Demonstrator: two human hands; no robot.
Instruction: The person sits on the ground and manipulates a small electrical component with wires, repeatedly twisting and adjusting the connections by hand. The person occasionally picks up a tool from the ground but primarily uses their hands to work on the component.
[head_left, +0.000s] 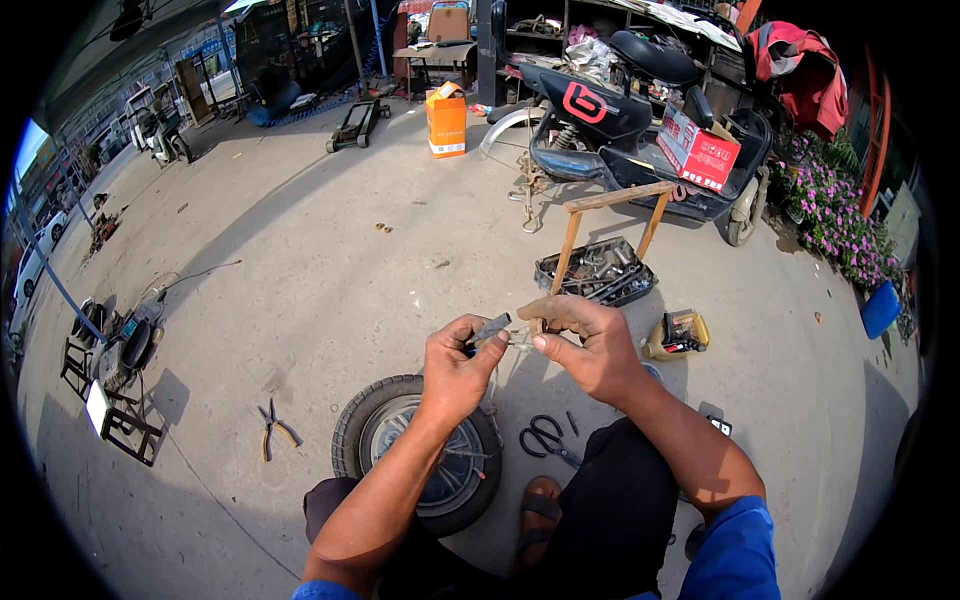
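Note:
My left hand (458,368) is closed around a small dark grey block-shaped piece (492,326), pinched by the thumb. Facing it, my right hand (590,350) pinches a small brown piece (537,326) between thumb and fingers. Thin pale strands, seemingly wires, run between the two hands; their exact kind is too small to tell. Below my left forearm a wheel with a black tyre (349,430) lies flat on the ground, its grey hub partly hidden by the arm. Black-handled scissors (546,437) rest between the wheel and my knee.
Pliers (268,430) lie left of the wheel. Beyond my right hand stand a wooden-handled toolbox (600,290) and a cut yellowish container (660,345). Farther off are an electric scooter (570,160) carrying a red box (697,150), an orange box (446,125) and a floor jack (352,128).

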